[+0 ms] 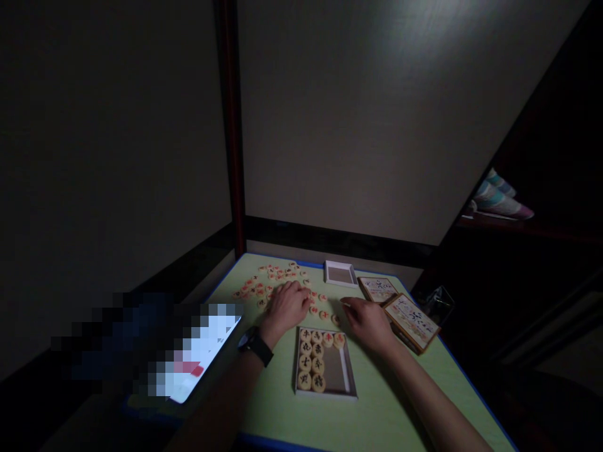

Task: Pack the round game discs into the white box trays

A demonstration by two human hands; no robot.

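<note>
Round wooden game pieces (277, 275) with red or black characters lie scattered on the far left of the green table (377, 402). My left hand (288, 304), with a dark watch on the wrist, rests over the near edge of these pieces; its fingers are bent down and what they hold, if anything, is hidden. My right hand (365, 319) hovers right of a few loose pieces, its fingers curled near one piece (335, 319). Between my forearms sits a white-rimmed box (349, 370) with two columns of black pieces at the left and red pieces in its top row.
An empty white tray (340, 274) lies at the table's back edge. Two patterned box lids (413, 321) overlap at the right. A lit screen (207, 358), partly pixelated, stands at the left. Walls rise behind the table.
</note>
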